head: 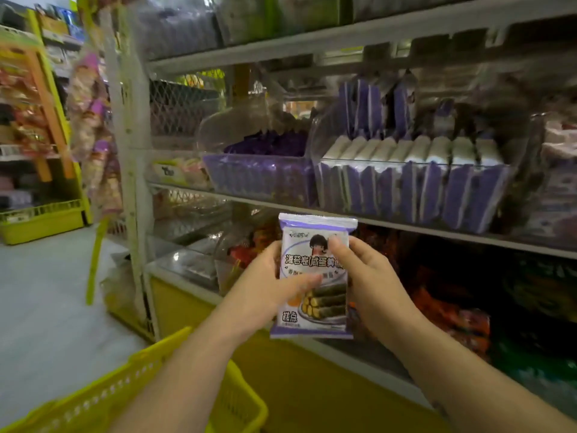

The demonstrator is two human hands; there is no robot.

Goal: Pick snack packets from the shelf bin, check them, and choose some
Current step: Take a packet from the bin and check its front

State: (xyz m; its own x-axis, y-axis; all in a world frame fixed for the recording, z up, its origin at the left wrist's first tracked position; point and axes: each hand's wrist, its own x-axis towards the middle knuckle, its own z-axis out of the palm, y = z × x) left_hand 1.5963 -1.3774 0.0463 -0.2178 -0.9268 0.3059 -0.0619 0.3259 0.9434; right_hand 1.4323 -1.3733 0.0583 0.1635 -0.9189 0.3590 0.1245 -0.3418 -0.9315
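Straight above the grip on the held packet [316,232], the shelf edge [406,228] and the front wall of the clear bin [412,164] bar the way; the bin's top is open beneath the upper shelf [312,54]. Down-left of the grip, the yellow basket [162,351] lies open-topped

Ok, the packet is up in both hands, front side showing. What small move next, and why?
Probably flip the packet over to check its back: only the front faces the camera, and the left hand and right hand each hold one side edge, so a turn looks easy. The basket is just below.
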